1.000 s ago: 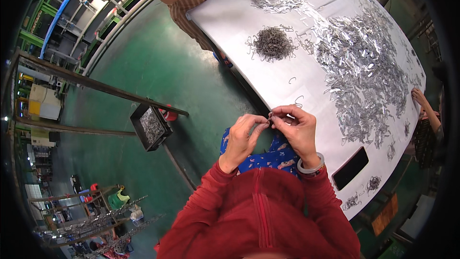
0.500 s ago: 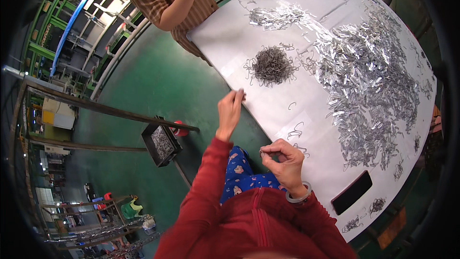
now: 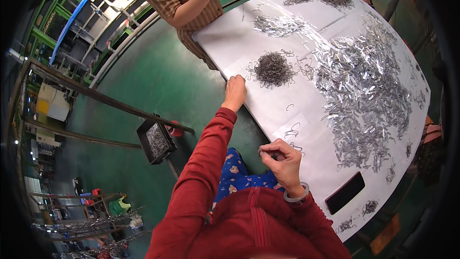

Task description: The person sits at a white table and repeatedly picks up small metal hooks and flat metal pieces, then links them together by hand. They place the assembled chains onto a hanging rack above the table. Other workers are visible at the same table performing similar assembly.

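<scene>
My left hand reaches out to the near edge of the white table, fingers curled down on the tabletop beside a dark pile of wire hooks. Whether it grips a hook I cannot tell. My right hand stays close to my body at the table's edge, fingers pinched on a small wire piece. A few loose wire hooks lie just beyond it. A broad heap of shiny metal clips covers the table's right half.
A person in a striped brown shirt stands at the table's far left corner. A black tray of metal parts sits on a stand to my left. A black phone lies near the table's edge. Smaller clip piles lie farther back.
My hands, together at my lap a second ago, have parted. The left arm stretched forward to the wire hook pile; the right hand stayed near my body with its piece.
</scene>
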A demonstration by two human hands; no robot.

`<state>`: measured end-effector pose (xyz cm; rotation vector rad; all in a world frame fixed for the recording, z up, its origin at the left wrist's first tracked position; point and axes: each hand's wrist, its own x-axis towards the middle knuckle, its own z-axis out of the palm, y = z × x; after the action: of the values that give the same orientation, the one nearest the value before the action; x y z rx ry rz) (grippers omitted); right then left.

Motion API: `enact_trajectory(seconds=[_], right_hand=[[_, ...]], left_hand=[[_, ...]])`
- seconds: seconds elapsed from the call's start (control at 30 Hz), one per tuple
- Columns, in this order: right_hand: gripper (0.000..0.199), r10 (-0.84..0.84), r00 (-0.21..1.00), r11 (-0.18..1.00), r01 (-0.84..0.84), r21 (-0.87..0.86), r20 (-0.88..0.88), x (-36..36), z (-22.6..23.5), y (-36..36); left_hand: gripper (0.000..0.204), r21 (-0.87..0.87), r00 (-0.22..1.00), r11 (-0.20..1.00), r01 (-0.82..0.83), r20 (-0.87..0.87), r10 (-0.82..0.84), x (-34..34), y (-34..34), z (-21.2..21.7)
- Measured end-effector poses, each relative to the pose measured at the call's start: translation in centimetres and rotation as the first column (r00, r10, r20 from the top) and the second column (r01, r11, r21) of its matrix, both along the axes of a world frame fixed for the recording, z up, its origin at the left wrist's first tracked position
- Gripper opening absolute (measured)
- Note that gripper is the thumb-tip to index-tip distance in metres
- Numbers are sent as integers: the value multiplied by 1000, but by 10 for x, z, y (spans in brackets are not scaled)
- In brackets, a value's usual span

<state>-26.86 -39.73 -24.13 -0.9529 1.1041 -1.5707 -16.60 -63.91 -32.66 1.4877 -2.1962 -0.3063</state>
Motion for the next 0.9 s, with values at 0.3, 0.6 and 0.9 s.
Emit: enact_trajectory(seconds=[0.3, 0.6, 0.9], right_hand=[[15, -91, 972, 995, 98, 25, -218, 10, 2, -1], [17, -109, 993, 992, 111, 52, -43, 17, -2, -3], [25, -193, 891, 977, 135, -167, -410, -4, -2, -5]], left_hand=[[9, 198, 724, 930, 309, -683, -96, 36, 132, 91], [8, -3, 769, 949, 314, -586, -256, 45, 190, 105], [6, 153, 526, 950, 271, -850, -14, 37, 200, 90]])
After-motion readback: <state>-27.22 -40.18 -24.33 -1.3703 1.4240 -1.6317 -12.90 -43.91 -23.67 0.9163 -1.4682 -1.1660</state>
